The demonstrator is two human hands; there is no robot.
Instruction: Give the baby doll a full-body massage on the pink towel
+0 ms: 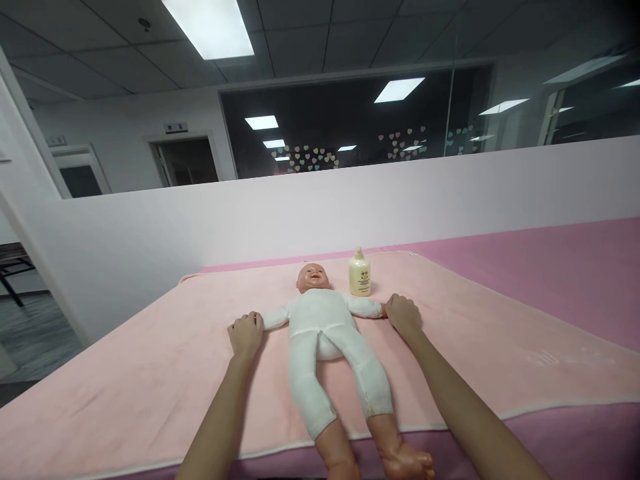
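Note:
A baby doll (320, 313) with a white cloth body lies on its back on a pink towel (165, 373), head away from me and feet toward me. Both its arms are stretched out sideways. My left hand (246, 333) is closed around the doll's hand at the left, which is hidden in my fingers. At the right, my right hand (404, 315) grips the doll's other hand, and a little of its wrist shows beside my fingers. Just past the doll's arm on the right stands a pale yellow pump bottle (360, 275), touched by neither hand.
The towel lies over a pink padded surface (530, 273). Behind it runs a low white wall (320, 217) with glass above, showing heart stickers and reflected lights. A dark metal-legged bench or table (14, 263) stands on the floor at the far left.

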